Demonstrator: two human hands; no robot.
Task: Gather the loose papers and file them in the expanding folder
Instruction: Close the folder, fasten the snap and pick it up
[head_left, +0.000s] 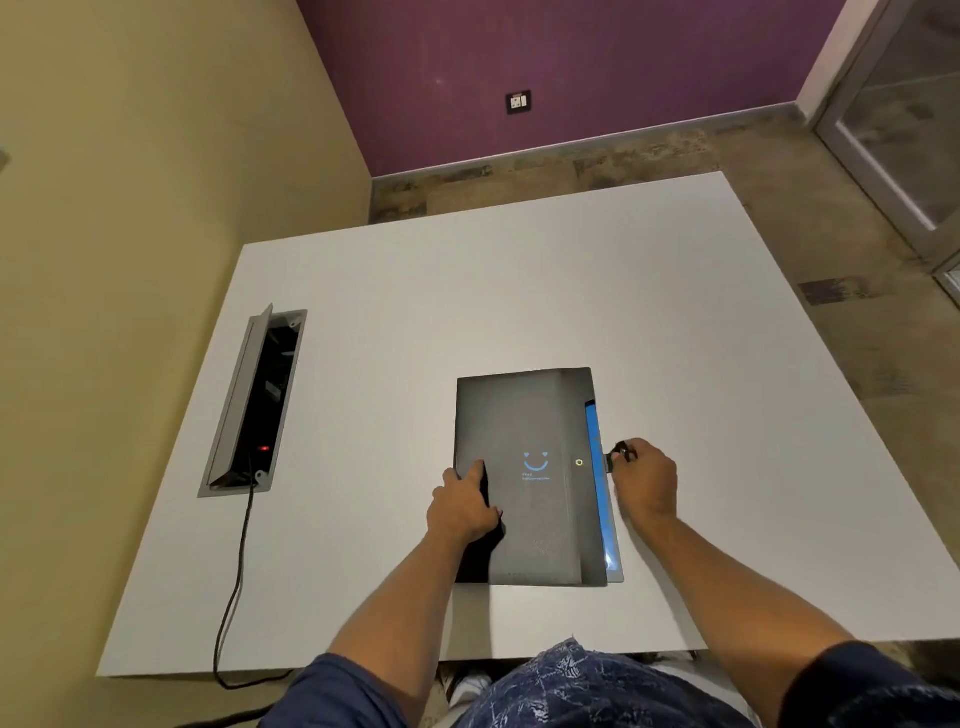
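Two hands are working the flat dark-grey plastic expanding folder (524, 467) with the blue smiley print, which is lying closed near the front middle of the white table (415, 312). The left hand (465, 506) is pressing flat on its left edge, fingers spread, pinning it. The right hand (644, 480) is pinching the small black strap tab (619, 453) at the right edge. It's looking light, bendy and a bit slippery, so I'd be holding it by the edges. No loose papers showing.
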